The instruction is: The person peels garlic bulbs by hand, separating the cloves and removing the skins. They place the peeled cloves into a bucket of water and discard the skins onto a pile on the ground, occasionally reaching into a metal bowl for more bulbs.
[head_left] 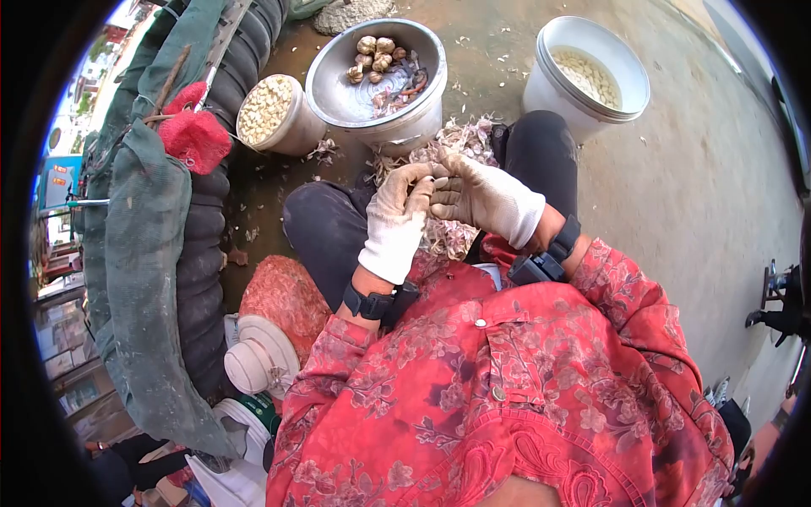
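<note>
Both of my hands wear pale work gloves with soiled fingers and meet above my lap. The fingers of my left hand (404,198) are curled and pinched together at the tips. My right hand (481,194) has bent fingers touching those of the left. Whatever lies between the fingertips is too small or hidden to name. Beneath and behind the hands is a heap of garlic skins (456,144). Just beyond, a metal basin (325,89) on a white bucket holds whole garlic bulbs (365,61) and loose skins.
A small bucket (291,139) of peeled cloves stands left of the basin, and a white bucket (541,80) with cloves in liquid stands at the right. Black tyres (203,253) with green netting line the left side. A red mesh sack (283,296) lies by my left leg.
</note>
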The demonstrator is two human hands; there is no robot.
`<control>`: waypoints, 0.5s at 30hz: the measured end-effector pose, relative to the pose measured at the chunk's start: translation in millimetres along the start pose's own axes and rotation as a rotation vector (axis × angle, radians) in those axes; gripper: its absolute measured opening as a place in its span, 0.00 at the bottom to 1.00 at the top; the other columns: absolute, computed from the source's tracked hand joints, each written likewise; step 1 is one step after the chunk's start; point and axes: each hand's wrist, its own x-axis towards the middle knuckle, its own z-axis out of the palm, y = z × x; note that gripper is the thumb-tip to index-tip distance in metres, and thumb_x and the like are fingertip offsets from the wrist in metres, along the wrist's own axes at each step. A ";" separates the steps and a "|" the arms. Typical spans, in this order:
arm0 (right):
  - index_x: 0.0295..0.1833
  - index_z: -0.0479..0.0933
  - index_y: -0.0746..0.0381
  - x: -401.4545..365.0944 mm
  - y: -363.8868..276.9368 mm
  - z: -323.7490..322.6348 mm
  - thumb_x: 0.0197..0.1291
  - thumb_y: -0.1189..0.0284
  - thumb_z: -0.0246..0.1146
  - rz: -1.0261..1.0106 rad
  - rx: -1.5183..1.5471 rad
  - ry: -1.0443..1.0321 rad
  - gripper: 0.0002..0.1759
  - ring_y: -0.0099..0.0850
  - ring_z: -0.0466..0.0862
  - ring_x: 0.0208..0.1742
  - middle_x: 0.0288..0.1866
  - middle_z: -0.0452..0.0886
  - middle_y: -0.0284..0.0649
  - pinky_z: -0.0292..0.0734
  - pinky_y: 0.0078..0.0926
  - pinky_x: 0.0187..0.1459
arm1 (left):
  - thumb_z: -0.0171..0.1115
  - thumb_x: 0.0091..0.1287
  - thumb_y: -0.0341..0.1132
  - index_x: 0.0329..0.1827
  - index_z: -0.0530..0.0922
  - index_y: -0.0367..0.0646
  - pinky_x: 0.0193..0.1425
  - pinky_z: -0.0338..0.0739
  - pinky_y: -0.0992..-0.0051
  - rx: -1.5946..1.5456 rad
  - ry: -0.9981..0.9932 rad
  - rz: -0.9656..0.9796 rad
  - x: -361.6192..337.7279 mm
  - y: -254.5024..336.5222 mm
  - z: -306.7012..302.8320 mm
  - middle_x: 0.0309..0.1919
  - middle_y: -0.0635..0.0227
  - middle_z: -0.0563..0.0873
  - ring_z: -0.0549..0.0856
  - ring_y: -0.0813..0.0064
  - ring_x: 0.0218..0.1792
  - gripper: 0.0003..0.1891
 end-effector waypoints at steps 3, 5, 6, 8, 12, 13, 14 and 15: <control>0.51 0.72 0.56 0.4 3.8 -4.4 0.70 0.59 0.56 -0.013 -0.115 0.034 0.14 0.26 0.81 0.38 0.38 0.77 0.33 0.80 0.27 0.38 | 0.58 0.68 0.28 0.48 0.79 0.38 0.47 0.77 0.76 0.444 -0.036 0.137 6.3 -5.4 -9.0 0.41 0.62 0.84 0.84 0.74 0.41 0.08; 0.48 0.72 0.57 2.9 4.2 1.5 0.70 0.61 0.56 -0.030 -0.171 0.070 0.12 0.23 0.79 0.33 0.34 0.76 0.32 0.77 0.22 0.33 | 0.58 0.67 0.28 0.48 0.79 0.38 0.46 0.77 0.76 0.380 -0.049 0.088 2.3 1.5 -6.8 0.40 0.63 0.84 0.83 0.75 0.39 0.08; 0.48 0.71 0.58 3.8 3.8 1.0 0.71 0.62 0.55 -0.037 -0.240 0.095 0.11 0.22 0.78 0.31 0.34 0.76 0.32 0.76 0.21 0.32 | 0.58 0.68 0.28 0.48 0.79 0.38 0.45 0.77 0.77 0.282 -0.042 0.021 1.9 5.1 -5.4 0.39 0.64 0.84 0.82 0.76 0.38 0.08; 0.48 0.70 0.59 4.4 2.3 0.1 0.71 0.64 0.54 -0.032 -0.297 0.105 0.10 0.21 0.75 0.28 0.32 0.76 0.32 0.74 0.18 0.28 | 0.58 0.69 0.30 0.49 0.78 0.38 0.44 0.75 0.80 -0.129 -0.032 -0.276 -0.2 5.0 -5.8 0.38 0.69 0.83 0.79 0.80 0.36 0.09; 0.43 0.72 0.59 4.9 3.9 4.6 0.71 0.59 0.53 -0.024 -0.394 0.122 0.14 0.19 0.74 0.23 0.26 0.74 0.30 0.70 0.17 0.23 | 0.56 0.71 0.30 0.51 0.76 0.37 0.41 0.74 0.82 0.194 -0.085 -0.147 5.0 6.6 -12.0 0.38 0.71 0.82 0.78 0.84 0.37 0.10; 0.43 0.72 0.59 4.6 3.8 3.6 0.71 0.59 0.53 -0.026 -0.397 0.118 0.14 0.19 0.74 0.23 0.26 0.74 0.30 0.70 0.17 0.23 | 0.56 0.71 0.30 0.51 0.76 0.37 0.41 0.74 0.82 0.195 -0.081 -0.143 5.4 2.3 -13.0 0.38 0.71 0.82 0.78 0.84 0.37 0.10; 0.42 0.72 0.60 4.2 2.7 2.7 0.71 0.58 0.52 0.014 -0.509 0.145 0.15 0.18 0.73 0.22 0.26 0.74 0.30 0.69 0.16 0.22 | 0.56 0.71 0.30 0.51 0.76 0.37 0.41 0.74 0.82 0.169 -0.142 -0.145 5.0 -7.6 -13.9 0.38 0.71 0.82 0.78 0.84 0.37 0.10; 0.41 0.73 0.60 4.2 1.8 3.3 0.71 0.56 0.52 0.053 -0.621 0.172 0.17 0.18 0.73 0.21 0.25 0.74 0.30 0.69 0.16 0.21 | 0.57 0.70 0.30 0.51 0.76 0.37 0.41 0.74 0.82 0.143 -0.203 -0.148 5.8 -11.5 -14.3 0.37 0.72 0.82 0.77 0.85 0.37 0.09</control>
